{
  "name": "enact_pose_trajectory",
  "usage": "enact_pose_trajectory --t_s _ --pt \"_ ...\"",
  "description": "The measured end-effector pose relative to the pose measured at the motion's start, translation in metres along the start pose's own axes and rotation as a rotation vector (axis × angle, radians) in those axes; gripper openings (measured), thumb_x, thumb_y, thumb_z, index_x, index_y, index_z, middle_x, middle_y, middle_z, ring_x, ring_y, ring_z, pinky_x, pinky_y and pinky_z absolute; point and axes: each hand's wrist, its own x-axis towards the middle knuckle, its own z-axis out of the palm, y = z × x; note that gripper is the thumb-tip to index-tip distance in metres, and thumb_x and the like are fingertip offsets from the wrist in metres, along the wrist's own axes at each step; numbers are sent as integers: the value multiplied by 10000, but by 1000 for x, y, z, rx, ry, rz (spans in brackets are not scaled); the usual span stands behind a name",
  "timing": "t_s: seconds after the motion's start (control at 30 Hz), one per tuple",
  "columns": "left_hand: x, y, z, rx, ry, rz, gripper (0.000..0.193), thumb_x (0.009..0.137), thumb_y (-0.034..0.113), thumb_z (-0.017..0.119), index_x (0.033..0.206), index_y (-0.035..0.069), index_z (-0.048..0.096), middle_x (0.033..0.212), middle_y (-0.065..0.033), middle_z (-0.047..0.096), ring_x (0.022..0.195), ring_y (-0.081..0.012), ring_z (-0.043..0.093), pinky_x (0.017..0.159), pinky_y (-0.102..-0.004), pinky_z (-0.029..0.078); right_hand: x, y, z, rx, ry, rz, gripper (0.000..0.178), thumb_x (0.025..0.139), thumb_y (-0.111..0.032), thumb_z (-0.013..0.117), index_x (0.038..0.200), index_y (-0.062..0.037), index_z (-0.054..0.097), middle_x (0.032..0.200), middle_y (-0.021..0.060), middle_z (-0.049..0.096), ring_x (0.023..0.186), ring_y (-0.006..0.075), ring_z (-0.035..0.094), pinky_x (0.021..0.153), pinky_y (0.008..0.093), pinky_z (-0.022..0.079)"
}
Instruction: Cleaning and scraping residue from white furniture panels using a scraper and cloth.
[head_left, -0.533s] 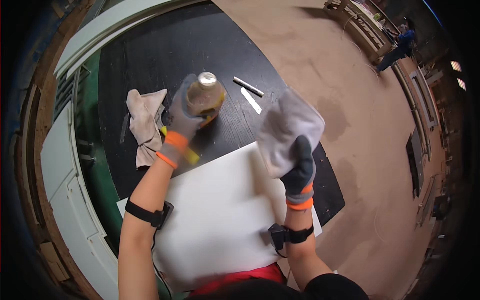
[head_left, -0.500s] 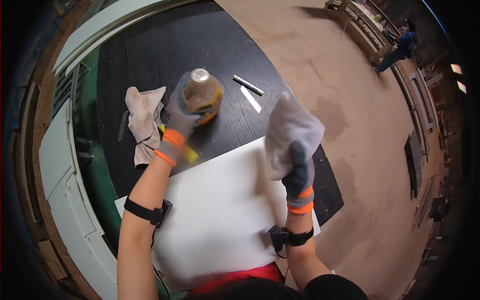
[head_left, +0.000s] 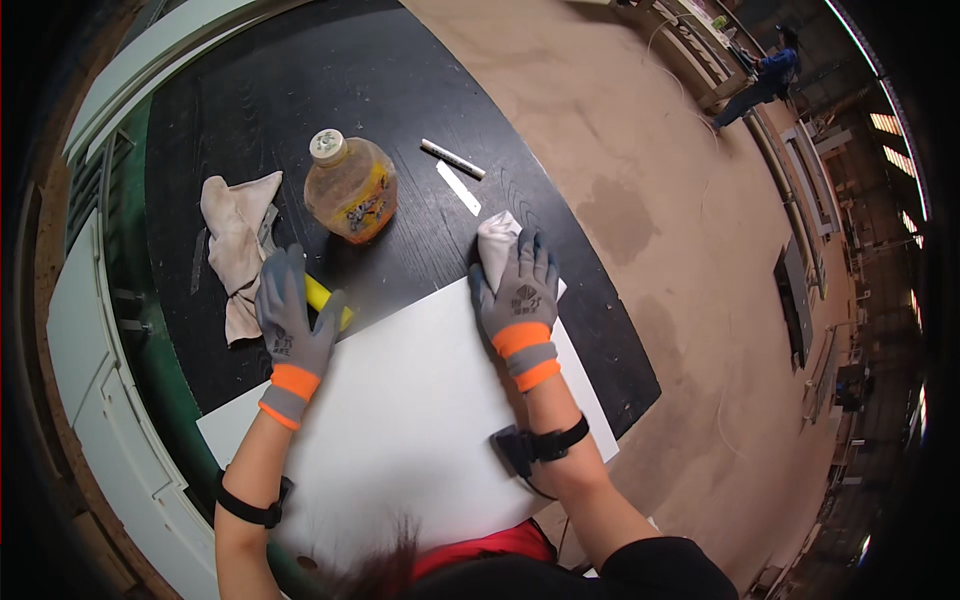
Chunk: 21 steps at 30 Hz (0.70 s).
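Note:
A white panel (head_left: 410, 400) lies at the near end of the black tabletop in front of me. My right hand (head_left: 522, 290), in a grey glove with an orange cuff, holds a light cloth (head_left: 496, 245) down at the panel's far right edge. Its thumb is on one side of the cloth and its fingers lie over the top. My left hand (head_left: 292, 315), gloved alike, is open at the panel's far left edge with thumb and fingers apart. Beside it lies a yellow-handled tool (head_left: 325, 298), partly hidden. Beyond that stands a capped plastic bottle (head_left: 350, 195) with orange-brown contents.
A crumpled beige rag (head_left: 235, 240) lies left of the bottle. On the black tabletop (head_left: 330, 70), a pen-like marker (head_left: 453, 158) and a flat white strip (head_left: 458, 188) lie to the right. Far off, a person (head_left: 768, 80) in blue stands at a bench.
My left hand has let go of the bottle, now standing on the tabletop, and has come back toward the panel. My right hand has lowered the cloth from the air onto the panel's edge.

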Motion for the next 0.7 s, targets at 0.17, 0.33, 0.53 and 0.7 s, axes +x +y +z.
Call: enact_pose_trajectory --t_s 0.17,0.33,0.53,0.7 --pt "4 -22 23 187 16 -13 625 897 355 611 1421 74 417 1440 -272 365 1357 -425 316 1117 -481 229 -59 -28 1 143 -65 -348 782 844 -394 587 1439 43 330 1517 234 298 1438 389 215 1183 500 115" --pt "38 -44 46 200 97 -63 586 923 373 576 1416 96 426 1441 -285 361 1354 -434 318 1112 -496 240 -10 -1 8 117 88 -65 746 884 -434 545 1429 39 355 1529 218 289 1437 372 224 1171 476 170" --pt "57 -59 21 -101 136 -69 440 974 231 531 1370 50 464 1327 -251 503 1252 -382 477 1061 -407 363 -55 -50 5 130 13 -383 718 902 -458 480 1387 68 421 1524 219 298 1448 376 190 1185 492 100" --pt "-35 -35 -88 -444 277 -247 482 969 154 530 1407 -6 410 1304 -221 557 1218 -341 542 1033 -382 407 -102 -144 0 285 -233 -681 780 849 -397 549 1440 60 322 1529 235 272 1453 354 189 1200 457 92"
